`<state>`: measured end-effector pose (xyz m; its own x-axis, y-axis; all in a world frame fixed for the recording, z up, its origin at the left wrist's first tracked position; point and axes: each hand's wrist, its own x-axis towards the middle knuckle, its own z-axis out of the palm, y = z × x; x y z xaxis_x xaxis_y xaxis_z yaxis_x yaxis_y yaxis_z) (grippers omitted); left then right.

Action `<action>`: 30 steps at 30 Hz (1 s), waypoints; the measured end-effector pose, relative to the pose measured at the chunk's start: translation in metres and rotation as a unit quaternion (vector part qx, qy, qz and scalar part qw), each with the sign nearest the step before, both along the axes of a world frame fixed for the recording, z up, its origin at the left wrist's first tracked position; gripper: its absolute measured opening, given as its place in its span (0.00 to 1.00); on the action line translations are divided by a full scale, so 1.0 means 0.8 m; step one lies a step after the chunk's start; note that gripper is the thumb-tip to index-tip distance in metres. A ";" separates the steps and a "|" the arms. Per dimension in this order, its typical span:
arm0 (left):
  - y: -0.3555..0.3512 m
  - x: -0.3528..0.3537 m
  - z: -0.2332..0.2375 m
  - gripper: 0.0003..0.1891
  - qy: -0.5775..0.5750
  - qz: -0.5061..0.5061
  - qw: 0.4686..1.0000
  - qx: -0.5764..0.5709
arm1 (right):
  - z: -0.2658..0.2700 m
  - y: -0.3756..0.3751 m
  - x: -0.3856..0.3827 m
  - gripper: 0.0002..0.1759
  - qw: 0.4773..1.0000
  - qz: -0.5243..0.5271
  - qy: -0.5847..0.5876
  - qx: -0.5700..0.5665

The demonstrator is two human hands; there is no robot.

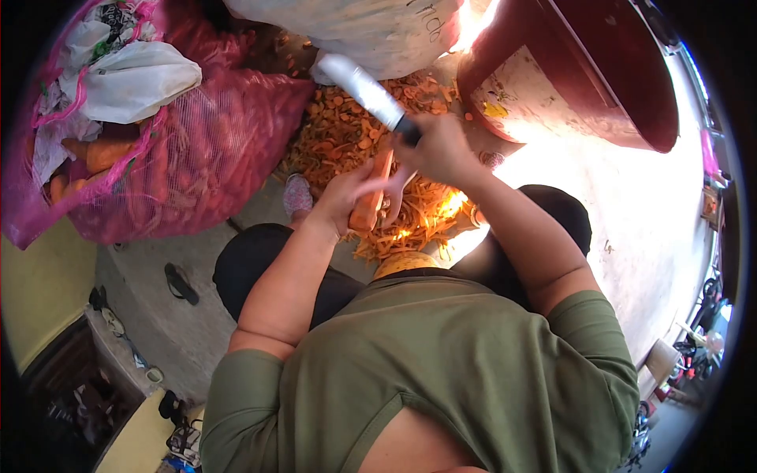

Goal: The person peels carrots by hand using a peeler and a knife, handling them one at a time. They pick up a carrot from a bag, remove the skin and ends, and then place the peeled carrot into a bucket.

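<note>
My left hand (pixel 341 199) is closed around a thick orange carrot (pixel 367 211), held upright above a heap of peelings. My right hand (pixel 443 148) grips the black handle of a knife (pixel 364 93), whose broad, shiny blade points up and to the left. A pink Y-shaped peeler (pixel 404 183) lies across the carrot, just under my right hand, and seems to be held by it too. Carrot peelings and cut ends (pixel 339 130) cover the floor between my legs and beyond.
A pink mesh sack (pixel 229 150) full of carrots stands at the left. At the top is a large pale sack (pixel 355 31) with writing on it. A red tub (pixel 544 87) stands at the right, tilted in view. A dark sandal (pixel 181 284) lies on the concrete floor.
</note>
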<state>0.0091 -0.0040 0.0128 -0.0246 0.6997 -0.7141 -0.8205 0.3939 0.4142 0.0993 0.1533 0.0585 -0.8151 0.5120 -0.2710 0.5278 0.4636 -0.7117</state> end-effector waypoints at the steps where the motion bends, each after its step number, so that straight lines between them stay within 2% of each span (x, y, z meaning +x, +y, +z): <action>1: 0.005 0.006 0.008 0.20 0.001 0.034 0.999 -0.017 | 0.000 -0.014 0.002 0.12 0.997 0.049 0.059 0.002; 3: 0.008 0.010 0.008 0.18 -0.009 0.071 0.997 -0.028 | -0.003 -0.016 0.001 0.13 0.998 0.049 0.013 0.025; 6: -0.004 0.003 -0.004 0.17 -0.048 -0.028 0.997 0.058 | -0.026 0.031 -0.002 0.15 0.995 -0.058 -0.022 0.075; 8: -0.006 0.003 -0.005 0.18 -0.076 -0.019 0.995 0.068 | -0.076 0.093 -0.001 0.16 0.960 -0.152 -0.101 0.210; 11: -0.007 0.000 -0.003 0.20 -0.061 -0.012 0.997 0.041 | -0.032 0.089 0.000 0.15 0.973 -0.176 -0.094 0.113; 13: -0.006 -0.003 -0.006 0.20 -0.051 0.003 0.998 0.035 | -0.032 0.050 -0.003 0.14 0.994 -0.107 0.019 0.029; 14: -0.005 -0.004 -0.004 0.20 -0.030 -0.006 0.999 0.018 | -0.007 0.023 -0.002 0.13 0.997 -0.055 0.047 -0.017; 15: -0.003 -0.004 -0.001 0.21 -0.009 -0.016 1.000 0.000 | 0.002 0.005 -0.001 0.13 1.000 0.013 0.021 0.000; 16: -0.001 -0.003 0.003 0.21 0.012 -0.027 0.999 -0.017 | -0.007 -0.011 0.002 0.12 0.996 0.046 0.070 -0.014; 18: 0.002 0.005 0.012 0.21 0.014 -0.010 1.000 -0.001 | -0.022 -0.010 0.002 0.14 0.989 0.093 0.066 0.090; 21: -0.005 0.006 -0.006 0.21 -0.027 -0.019 0.999 0.020 | -0.034 0.040 -0.005 0.16 0.993 -0.067 -0.066 0.070; 23: -0.008 0.003 -0.012 0.21 -0.063 -0.024 0.997 0.032 | -0.064 0.096 -0.002 0.12 0.960 -0.173 -0.112 0.190; 26: -0.008 0.001 -0.009 0.20 -0.075 -0.013 0.997 0.032 | -0.049 0.090 -0.002 0.12 0.968 -0.176 -0.109 0.142; 27: -0.007 0.001 -0.011 0.20 -0.057 -0.007 0.998 0.022 | -0.027 0.061 0.000 0.11 0.987 -0.136 0.014 0.084; 28: -0.007 0.000 -0.011 0.19 -0.038 0.000 0.999 0.011 | -0.010 0.033 0.000 0.11 0.995 -0.087 0.041 0.029; 29: -0.004 0.003 -0.011 0.19 -0.026 0.023 0.999 -0.005 | -0.002 0.012 0.001 0.14 1.000 -0.020 0.005 -0.007; 30: 0.002 0.008 -0.008 0.19 -0.014 0.046 0.999 -0.022 | -0.012 -0.007 0.002 0.13 0.998 0.045 0.044 0.021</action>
